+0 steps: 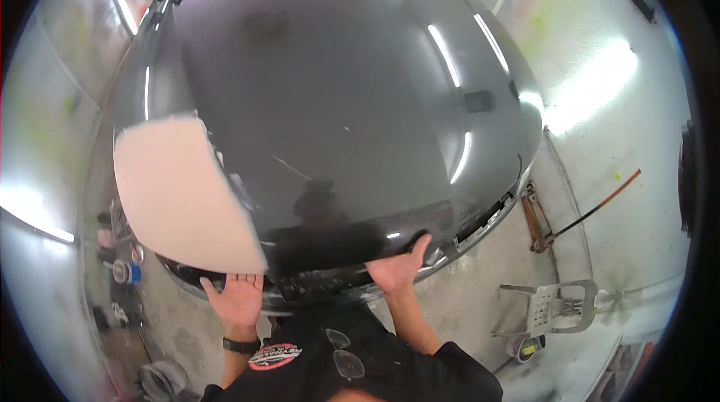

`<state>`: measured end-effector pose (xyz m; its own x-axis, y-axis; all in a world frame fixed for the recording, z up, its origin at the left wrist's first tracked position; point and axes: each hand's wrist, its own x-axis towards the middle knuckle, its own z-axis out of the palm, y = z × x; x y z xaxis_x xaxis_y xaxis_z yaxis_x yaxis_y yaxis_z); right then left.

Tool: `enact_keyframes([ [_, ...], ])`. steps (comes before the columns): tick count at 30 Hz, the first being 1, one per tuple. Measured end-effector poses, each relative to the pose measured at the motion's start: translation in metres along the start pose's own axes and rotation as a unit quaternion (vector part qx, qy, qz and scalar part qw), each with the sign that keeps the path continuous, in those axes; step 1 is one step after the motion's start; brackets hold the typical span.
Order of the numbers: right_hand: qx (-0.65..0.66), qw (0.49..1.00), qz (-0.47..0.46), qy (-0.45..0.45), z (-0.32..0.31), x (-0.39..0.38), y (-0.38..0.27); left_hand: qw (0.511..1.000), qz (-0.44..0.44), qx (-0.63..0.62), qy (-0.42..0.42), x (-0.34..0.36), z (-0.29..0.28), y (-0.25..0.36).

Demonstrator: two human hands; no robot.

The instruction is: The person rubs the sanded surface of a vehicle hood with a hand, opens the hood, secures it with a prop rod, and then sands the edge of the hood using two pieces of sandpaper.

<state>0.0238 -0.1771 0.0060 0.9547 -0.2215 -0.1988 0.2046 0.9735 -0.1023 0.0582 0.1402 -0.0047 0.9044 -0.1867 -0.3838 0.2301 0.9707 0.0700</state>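
The dark grey hood [337,94] of a car fills the middle of the view, shut or nearly so, with reflections and a few light scratches. A smooth beige patch [184,192] covers its front left corner; whether it is paper or a coating, I cannot tell. Below that patch, my left hand [238,301] is palm up and open, its fingers straight and their tips at the edge. My right hand [396,271] reaches under the hood's front edge farther right. Its thumb sticks out, while the other fingers are hidden.
On the right stand a floor jack [536,218] with a long handle and a light plastic chair [559,308] near a bucket [525,347]. A blue and white can [126,272] sits at left among clutter. Pale walls flank the car on both sides.
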Motion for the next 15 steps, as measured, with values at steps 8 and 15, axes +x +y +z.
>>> enact_keyframes([
  [8,0.008,0.995,0.097,0.018,-0.055,0.002,-0.063,0.998,-0.055,-0.015,0.024,0.0,-0.016,-0.083],
  [15,0.056,0.997,0.042,-0.042,-0.035,0.0,-0.107,0.973,-0.227,0.001,-0.037,0.025,0.017,-0.148],
])
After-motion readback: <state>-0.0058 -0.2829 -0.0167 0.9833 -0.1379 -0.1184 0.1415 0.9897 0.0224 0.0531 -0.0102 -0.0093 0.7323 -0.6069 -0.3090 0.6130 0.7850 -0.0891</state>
